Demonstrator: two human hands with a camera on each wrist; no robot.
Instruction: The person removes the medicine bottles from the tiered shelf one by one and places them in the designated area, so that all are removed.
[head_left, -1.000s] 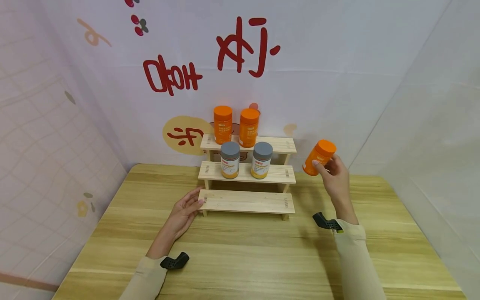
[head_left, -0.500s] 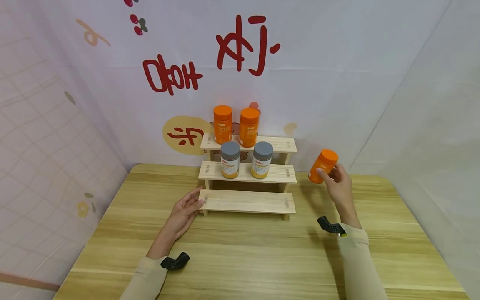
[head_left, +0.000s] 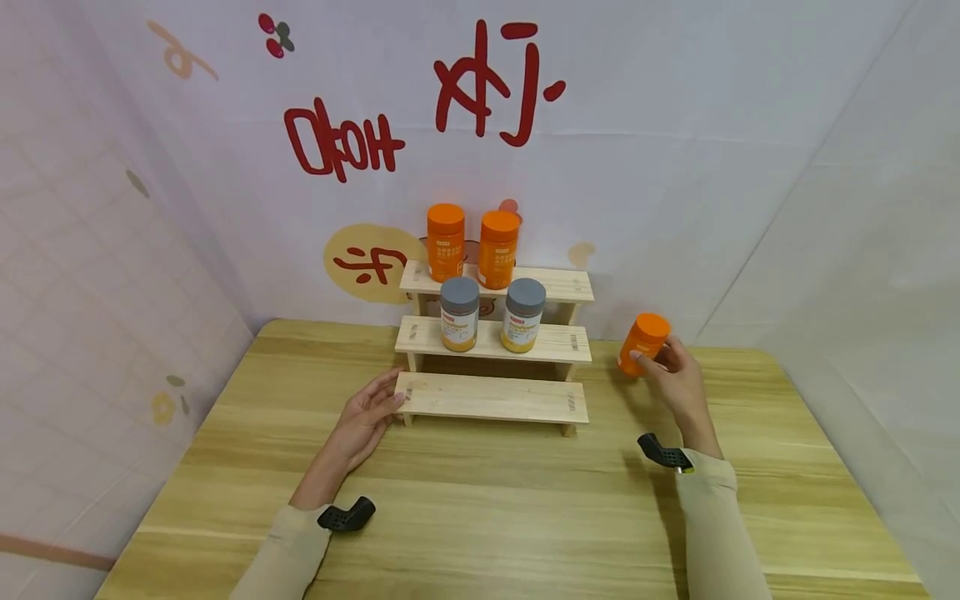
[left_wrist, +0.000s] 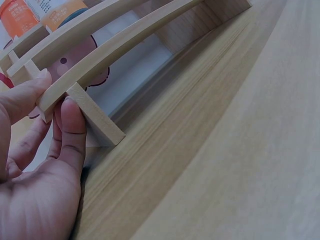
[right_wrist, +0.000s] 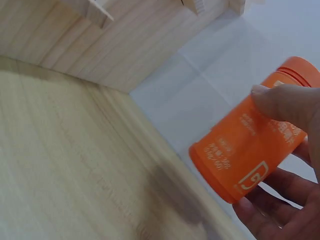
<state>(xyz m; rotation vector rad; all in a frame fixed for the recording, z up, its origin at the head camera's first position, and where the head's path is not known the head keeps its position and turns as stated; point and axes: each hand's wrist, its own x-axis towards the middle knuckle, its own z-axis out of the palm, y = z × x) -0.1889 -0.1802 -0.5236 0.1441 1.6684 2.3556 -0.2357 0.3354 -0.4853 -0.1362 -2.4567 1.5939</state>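
Observation:
My right hand grips an orange bottle with an orange lid, to the right of a three-tier wooden rack. In the right wrist view the bottle is tilted, with thumb and fingers around it and its shadow on the tabletop. At the rack's lowest tier, my left hand pinches the left end of the board. The left wrist view shows the thumb above that board and fingers below it. Two more orange bottles stand on the top tier, and two grey-lidded jars on the middle one.
A wood-grain table carries the rack near its back edge. Behind rises a pale fabric backdrop with red lettering. Another pale sheet hangs along the left side.
My right hand has lowered the orange bottle toward the table, shifting slightly right. My left hand stays at the rack's end. The head view has tilted slightly downward.

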